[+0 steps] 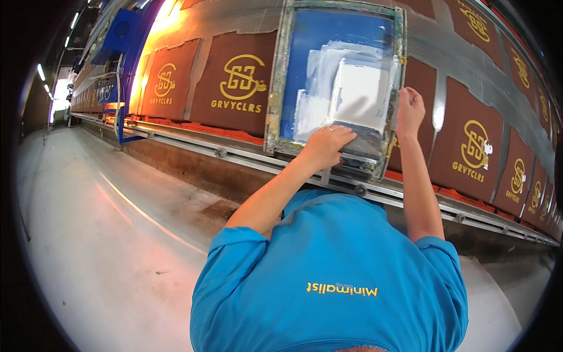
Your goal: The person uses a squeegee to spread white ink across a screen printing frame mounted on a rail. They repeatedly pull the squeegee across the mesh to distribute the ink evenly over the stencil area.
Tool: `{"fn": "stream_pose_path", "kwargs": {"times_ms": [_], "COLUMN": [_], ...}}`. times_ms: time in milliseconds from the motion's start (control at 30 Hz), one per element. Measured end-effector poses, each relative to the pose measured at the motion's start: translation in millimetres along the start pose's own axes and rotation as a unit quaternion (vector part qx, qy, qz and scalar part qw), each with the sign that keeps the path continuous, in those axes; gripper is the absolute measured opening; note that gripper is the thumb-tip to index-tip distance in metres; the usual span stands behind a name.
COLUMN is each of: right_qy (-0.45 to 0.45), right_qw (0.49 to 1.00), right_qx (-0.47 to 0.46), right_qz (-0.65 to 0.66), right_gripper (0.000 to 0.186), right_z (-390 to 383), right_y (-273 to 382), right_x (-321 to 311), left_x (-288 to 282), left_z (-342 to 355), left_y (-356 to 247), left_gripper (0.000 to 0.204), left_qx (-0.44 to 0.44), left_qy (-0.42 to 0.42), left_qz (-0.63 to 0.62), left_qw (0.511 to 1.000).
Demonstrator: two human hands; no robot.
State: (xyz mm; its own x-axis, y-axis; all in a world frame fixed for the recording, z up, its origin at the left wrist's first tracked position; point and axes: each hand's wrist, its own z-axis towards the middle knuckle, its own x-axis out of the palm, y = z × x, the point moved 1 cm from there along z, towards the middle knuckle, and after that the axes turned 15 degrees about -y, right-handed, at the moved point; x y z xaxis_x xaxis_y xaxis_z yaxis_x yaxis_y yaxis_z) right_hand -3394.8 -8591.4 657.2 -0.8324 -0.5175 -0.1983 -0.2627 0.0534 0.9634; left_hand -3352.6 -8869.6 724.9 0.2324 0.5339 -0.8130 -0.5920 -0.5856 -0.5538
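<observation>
in the head view, the left hand's [329, 145] thumb is mostly hidden; its fingers lie spread slightly over the left end of a flat, dark bar [366, 141], and i cannot tell whether they grip it. the bar sits at the near end of a paint-crusted frame [274, 94], over smooth blue mesh [305, 35] thickly smeared with white paste [358, 82]. the right hand [411, 107] is curled narrow beside the frame's right rail, contact unclear. matte brown panels [205, 88], yellow-printed, are cut off at the rim.

Left hand [328, 145] on a dark bar [362, 141], right hand [411, 111] beside a white-smeared blue framed screen [337, 64]
</observation>
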Motion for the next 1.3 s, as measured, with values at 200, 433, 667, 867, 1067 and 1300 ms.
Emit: {"fn": "stream_pose_path", "kwargs": {"times_ms": [200,433,667,867,1067,1300], "right_qy": [-0.025,-0.016,-0.025,-0.004,-0.030,-0.024], "right_qw": [0.993,0.998,0.995,1.000,0.999,0.998], "right_qx": [-0.114,-0.055,-0.076,-0.023,-0.020,-0.053], "right_qz": [-0.006,-0.025,-0.054,-0.016,-0.008,-0.008], "right_gripper": [0.034,0.035,0.036,0.035,0.034,0.032], "right_z": [-121,-184,-212,-222,-212,-211], "right_y": [-4,-1,17,21,37,18], "right_x": [128,212,222,220,218,230], "left_x": [-99,-190,-232,-226,-178,-212], "left_z": [-54,-43,63,97,-18,-100], "left_y": [116,195,228,264,249,209], "left_gripper": [0.063,0.054,0.051,0.052,0.065,0.059], "left_qx": [-0.009,-0.006,0.027,0.055,0.149,0.107], "left_qy": [-0.012,0.087,0.092,0.018,-0.083,-0.056], "left_qz": [0.034,0.047,0.107,0.097,0.114,0.089], "left_qw": [0.999,0.995,0.990,0.994,0.979,0.989]}}
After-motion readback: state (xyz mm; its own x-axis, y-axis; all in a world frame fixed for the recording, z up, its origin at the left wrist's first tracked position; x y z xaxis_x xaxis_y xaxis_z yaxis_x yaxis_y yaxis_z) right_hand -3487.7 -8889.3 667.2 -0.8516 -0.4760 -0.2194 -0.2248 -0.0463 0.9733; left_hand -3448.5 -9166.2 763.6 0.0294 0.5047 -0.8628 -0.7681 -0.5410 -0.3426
